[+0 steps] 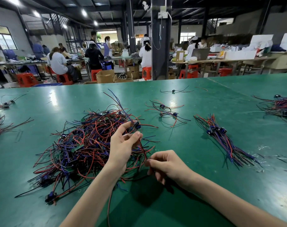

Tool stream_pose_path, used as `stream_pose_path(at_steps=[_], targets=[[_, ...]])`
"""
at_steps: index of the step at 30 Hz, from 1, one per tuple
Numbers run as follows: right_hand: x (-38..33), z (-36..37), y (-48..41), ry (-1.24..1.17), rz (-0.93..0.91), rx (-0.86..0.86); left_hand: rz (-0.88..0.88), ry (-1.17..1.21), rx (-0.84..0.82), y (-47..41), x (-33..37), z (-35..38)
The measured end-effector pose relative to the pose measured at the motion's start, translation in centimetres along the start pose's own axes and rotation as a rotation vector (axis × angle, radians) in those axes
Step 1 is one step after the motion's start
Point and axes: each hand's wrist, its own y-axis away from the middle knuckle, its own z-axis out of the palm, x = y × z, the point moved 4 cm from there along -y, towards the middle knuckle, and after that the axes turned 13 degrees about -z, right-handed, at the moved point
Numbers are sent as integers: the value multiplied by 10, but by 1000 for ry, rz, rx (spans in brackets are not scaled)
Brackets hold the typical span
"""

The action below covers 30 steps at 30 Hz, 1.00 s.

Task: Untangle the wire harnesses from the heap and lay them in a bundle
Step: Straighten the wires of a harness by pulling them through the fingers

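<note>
Left grip (pixel 123 146) pinches harness (pixel 137 124) over heap (pixel 84 145) | right grip (pixel 165 163) pinches its wire ends | bundle (pixel 221 136) well apart

You had one big heap (pixel 84 145) of wires. Right of the heap lay one tidy bundle (pixel 221 136). By the heap, your two hands, left hand (pixel 123 148) and right hand (pixel 169 163), held one harness (pixel 137 125).
</note>
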Motion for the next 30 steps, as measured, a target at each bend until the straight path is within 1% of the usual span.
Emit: stream_pose_path(at_steps=[5, 12, 18, 23, 26, 30], targets=[[-1, 0, 0, -67, -5, 34, 20, 41, -15, -1, 5, -4], [-1, -2, -1, 7, -4, 76, 20, 88, -20, 2, 8, -2], [3, 0, -1, 33, 9, 30, 9, 123, 17, -3, 11, -12], [5, -3, -1, 129, 35, -6, 8, 93, 32, -5, 10, -14], [8, -2, -1, 97, 60, -12, 2, 84, 41, -5, 8, -14], [8, 1, -2, 80, 34, -26, -9, 105, 58, -6, 7, -15]])
